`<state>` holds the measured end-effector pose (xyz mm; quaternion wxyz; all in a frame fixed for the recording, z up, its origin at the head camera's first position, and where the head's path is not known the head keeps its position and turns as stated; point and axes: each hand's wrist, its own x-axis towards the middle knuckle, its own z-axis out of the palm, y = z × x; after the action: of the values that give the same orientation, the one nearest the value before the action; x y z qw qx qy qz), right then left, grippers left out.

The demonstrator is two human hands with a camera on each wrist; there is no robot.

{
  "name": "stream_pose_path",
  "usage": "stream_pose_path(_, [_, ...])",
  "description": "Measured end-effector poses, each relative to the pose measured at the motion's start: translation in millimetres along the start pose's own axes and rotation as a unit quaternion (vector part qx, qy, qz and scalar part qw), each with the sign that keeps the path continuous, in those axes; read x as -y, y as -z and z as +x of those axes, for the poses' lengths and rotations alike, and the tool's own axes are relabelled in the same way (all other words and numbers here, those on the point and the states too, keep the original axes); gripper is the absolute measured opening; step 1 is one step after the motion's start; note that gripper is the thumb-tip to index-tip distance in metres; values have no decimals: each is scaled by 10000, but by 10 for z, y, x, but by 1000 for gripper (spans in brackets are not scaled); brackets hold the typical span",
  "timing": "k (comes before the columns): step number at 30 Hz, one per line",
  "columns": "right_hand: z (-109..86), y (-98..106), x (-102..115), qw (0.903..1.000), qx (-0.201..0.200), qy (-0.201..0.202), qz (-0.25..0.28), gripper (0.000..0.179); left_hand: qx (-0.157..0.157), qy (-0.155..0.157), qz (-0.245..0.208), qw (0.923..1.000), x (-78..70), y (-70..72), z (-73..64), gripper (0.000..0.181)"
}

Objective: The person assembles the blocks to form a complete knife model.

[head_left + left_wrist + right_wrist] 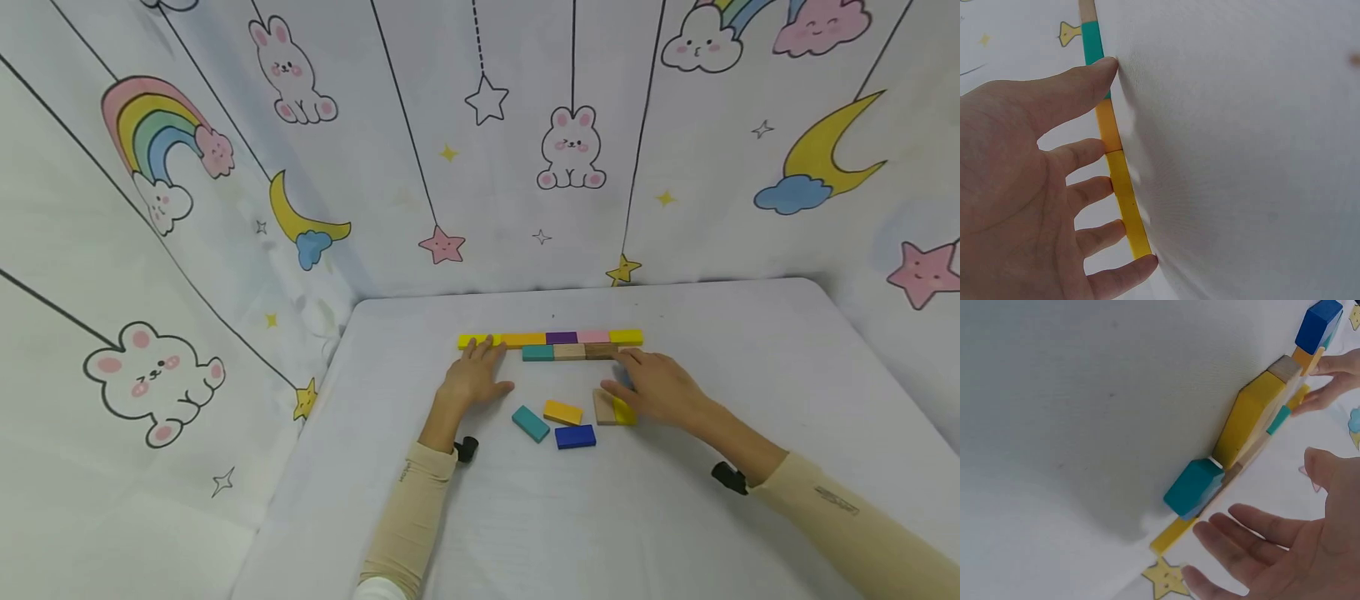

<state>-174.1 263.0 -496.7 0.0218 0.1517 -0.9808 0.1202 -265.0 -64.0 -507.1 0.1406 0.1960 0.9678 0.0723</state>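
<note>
Left arm, in a beige sleeve point(420, 508), extends forward over the white bench point(525, 542). The left hand point(472, 379) is spread, palm down, thumb pointing right; its fingers are extended and grip nothing. Their tips lie at the yellow block point(491, 339) at the left end of the back row; pressure cannot be judged.

Rightward, that row continues with an orange block point(523, 340), a purple block point(561, 337), a pink block point(594, 337) and a second yellow block point(626, 337). Directly in front stands a shorter row: teal block point(537, 353), pale wood block point(569, 352), brown block point(601, 352). Nearer the person lie a loose teal block point(531, 424), a loose orange block point(563, 412), a blue block point(575, 437), then a pale wood piece point(604, 407) touching a yellow piece point(624, 413).

Right arm enters diagonally from the lower right. The right hand point(660, 387) is held above the yellow piece, fingers apart and loosely bent, gripping nothing; contact cannot be confirmed.

Left wrist view: the open palm and separate fingertips along the yellow block's edge, hidden from the head camera. Right wrist view: another teal block point(1188, 487) beside the yellow piece, largely covered by the hand in the head view.
</note>
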Motion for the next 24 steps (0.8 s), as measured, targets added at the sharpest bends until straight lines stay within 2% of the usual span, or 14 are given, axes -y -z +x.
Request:
stream_pose_path(5, [-120, 20, -35, 9998, 98, -190, 58, 67, 25, -11, 28, 10000, 37, -42, 48, 83])
stream_pose_path(9, [-208, 13, -55, 9992, 216, -277, 202, 68, -49, -66, 20, 10000, 31, -38, 31, 82])
stream_pose_path(17, [-316, 0, -83, 9998, 142, -37, 99, 66, -222, -113, 25, 9997, -2, 16, -53, 79])
stream_pose_path(24, [-356, -5, -70, 9996, 76, 236, -151, 60, -185, -120, -39, 9997, -13, 28, -63, 80])
